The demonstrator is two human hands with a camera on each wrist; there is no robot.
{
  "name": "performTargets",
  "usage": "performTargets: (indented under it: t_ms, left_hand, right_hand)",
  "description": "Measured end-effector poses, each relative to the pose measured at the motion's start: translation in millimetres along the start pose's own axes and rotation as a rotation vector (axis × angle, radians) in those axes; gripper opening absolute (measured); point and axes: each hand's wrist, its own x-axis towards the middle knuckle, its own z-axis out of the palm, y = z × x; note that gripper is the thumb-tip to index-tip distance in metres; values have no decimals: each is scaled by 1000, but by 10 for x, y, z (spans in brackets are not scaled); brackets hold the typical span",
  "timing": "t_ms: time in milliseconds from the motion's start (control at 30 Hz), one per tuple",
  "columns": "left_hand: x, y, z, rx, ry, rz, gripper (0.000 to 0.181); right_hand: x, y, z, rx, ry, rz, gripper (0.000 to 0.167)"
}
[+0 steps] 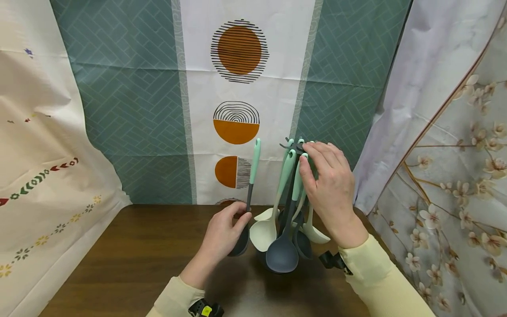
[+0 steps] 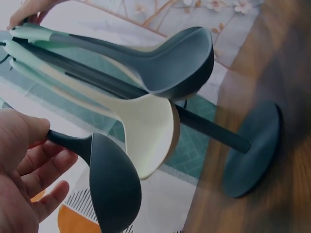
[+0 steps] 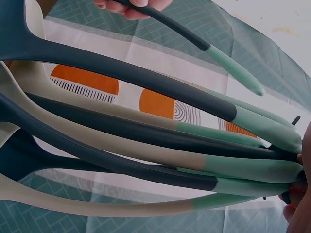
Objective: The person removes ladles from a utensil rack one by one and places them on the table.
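Observation:
My left hand (image 1: 223, 231) pinches the dark shaft of a ladle (image 2: 115, 182) with a mint-green handle end. That ladle is upright, a short way left of the utensil stand (image 2: 252, 150), its bowl partly behind the hand in the head view. Several dark and cream utensils with mint handles hang from the stand, among them a dark ladle (image 1: 282, 255) in front and a cream ladle (image 1: 263, 235) beside it. At the stand's top, my right hand (image 1: 330, 185) grips around the hooks and handle ends; its fingertips are partly hidden.
The stand's round dark base rests on a brown wooden table (image 1: 158, 246). Behind it hangs a green and white cloth (image 1: 130, 110) with orange shapes. A flowered curtain (image 1: 447, 220) is at the right, and a pale patterned cloth (image 1: 47, 145) at the left.

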Motion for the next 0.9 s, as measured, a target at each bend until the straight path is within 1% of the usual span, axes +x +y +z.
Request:
performTargets:
  t_ms: [167,400,600,733,900]
  left_hand:
    - [-31,-91,-46,3,13,-29,15]
    - [-79,-258,-120,56,39,-25,12]
    - [-134,-377,-192,107,38,-60,13]
    - [-168,-461,-255,132,39,-94,14]
    - [-206,-583,-335,156,46,-122,15]
  right_hand:
    - [-7,4,-4,-3,0,12,42]
    - [-19,8,-6,-4,11,16,43]
    - [-23,11,-2,1,18,17,42]
    - [-24,6,1,5,18,17,43]
    - [-17,4,-1,5,21,17,43]
